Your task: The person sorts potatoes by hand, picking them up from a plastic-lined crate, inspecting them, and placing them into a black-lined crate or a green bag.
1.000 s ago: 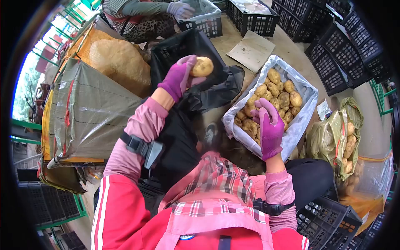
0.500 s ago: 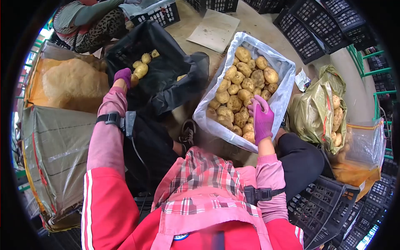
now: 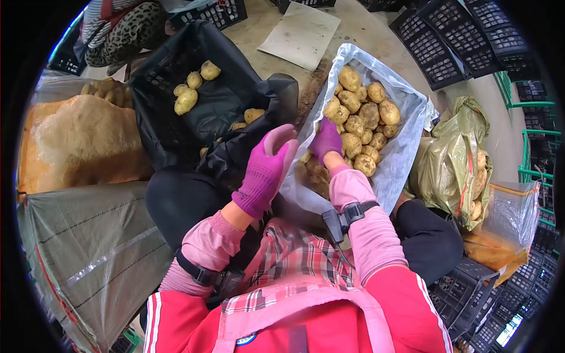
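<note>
Fingers of the purple-gloved left hand (image 3: pixel 266 169) curved wide of the thumb, with nothing visible between them, over the gap beside the open box lined with loose black sheeting (image 3: pixel 220 112). The purple-gloved right hand (image 3: pixel 327 140) reached down into the box lined with thin white film (image 3: pixel 410 150); its fingertips were hidden, so whether they gripped anything could not be told. Rounded yellow-brown potatoes with soil-marked skins (image 3: pixel 370 115) lay heaped there, touching one another, while a few pale yellow potatoes (image 3: pixel 186 101) rested in the black lining. Each potato looked firm and light enough for one hand, though its skin probably scuffed or bruised easily and its smooth curve could roll. The broad middle seemed the best hold, fingers wrapped around, thumb opposite, without squeezing hard.
</note>
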Action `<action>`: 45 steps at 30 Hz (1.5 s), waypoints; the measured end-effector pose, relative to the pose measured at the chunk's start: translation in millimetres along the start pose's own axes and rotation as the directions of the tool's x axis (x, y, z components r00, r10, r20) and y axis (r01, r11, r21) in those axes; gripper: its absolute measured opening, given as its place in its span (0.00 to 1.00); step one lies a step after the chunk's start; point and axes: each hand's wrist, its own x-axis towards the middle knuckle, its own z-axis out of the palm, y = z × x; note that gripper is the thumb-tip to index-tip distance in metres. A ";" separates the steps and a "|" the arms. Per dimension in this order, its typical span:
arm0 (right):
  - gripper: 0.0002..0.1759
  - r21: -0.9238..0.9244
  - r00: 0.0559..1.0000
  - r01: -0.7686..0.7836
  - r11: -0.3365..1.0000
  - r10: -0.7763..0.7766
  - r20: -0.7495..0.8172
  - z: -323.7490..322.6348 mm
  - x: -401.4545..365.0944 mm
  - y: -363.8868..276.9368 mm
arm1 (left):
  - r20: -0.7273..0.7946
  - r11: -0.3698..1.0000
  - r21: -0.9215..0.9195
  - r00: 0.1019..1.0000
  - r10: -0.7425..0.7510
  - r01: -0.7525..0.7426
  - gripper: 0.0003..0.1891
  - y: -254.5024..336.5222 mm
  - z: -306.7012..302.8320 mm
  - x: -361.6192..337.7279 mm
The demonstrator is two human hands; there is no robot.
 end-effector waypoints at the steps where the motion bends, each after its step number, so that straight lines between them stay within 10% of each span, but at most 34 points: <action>1: 0.42 0.271 0.999 -0.012 0.963 0.002 0.039 -0.1 1.9 18.0 | -0.001 0.999 0.041 1.000 0.018 -0.018 0.23 -3.5 -1.2 1.2; 3: 0.44 0.729 0.994 -0.056 0.683 -0.029 0.103 -23.8 -12.1 35.2 | 0.000 0.991 0.120 0.998 0.059 -0.059 0.23 -6.8 -0.7 2.9; 7: 0.50 0.949 0.956 -0.195 0.246 -0.170 0.241 -113.4 -90.9 11.8 | 0.210 0.917 0.337 0.967 0.146 -0.212 0.22 -22.1 -9.4 0.2; 8: 0.51 0.961 0.960 -0.115 0.251 -0.221 0.172 -123.4 -106.4 5.1 | 0.388 0.935 -0.211 0.903 -0.186 0.284 0.23 -14.0 -6.3 1.1; 11: 0.51 0.957 0.957 0.042 0.285 -0.288 0.044 -139.4 -133.4 -16.8 | 0.559 0.695 -0.354 0.737 -0.379 0.626 0.25 8.3 17.5 -10.9; 13: 0.45 0.927 0.957 0.133 0.350 -0.289 -0.028 -141.5 -140.3 -22.8 | 0.532 0.926 -0.241 0.838 -0.125 0.291 0.27 -12.6 19.4 -6.2; 24: 0.34 0.921 0.897 0.256 0.295 -0.427 -0.113 -148.1 -160.3 -25.5 | 0.671 0.697 -0.443 0.724 -0.159 0.564 0.30 14.4 7.0 -17.9; 26: 0.31 0.918 0.869 0.308 0.251 -0.466 -0.164 -150.6 -152.3 -18.3 | 0.586 0.747 -0.513 0.808 -0.055 0.423 0.30 11.7 8.8 -23.0; 29: 0.29 0.986 0.975 0.154 0.064 -0.171 -0.142 -164.3 -133.2 -18.0 | 0.516 0.767 -0.542 0.856 -0.019 0.344 0.30 17.0 3.6 -20.7; 37: 0.31 0.424 0.845 0.535 0.731 -0.455 -0.281 -129.3 -140.4 -61.5 | 0.605 0.763 -0.468 0.791 -0.091 0.445 0.26 -10.3 -4.3 1.9; 45: 0.15 0.496 0.893 0.446 0.745 -0.331 -0.305 -121.4 -139.8 -66.0 | 0.444 0.786 -0.399 0.850 -0.285 0.472 0.26 -19.5 0.4 -4.8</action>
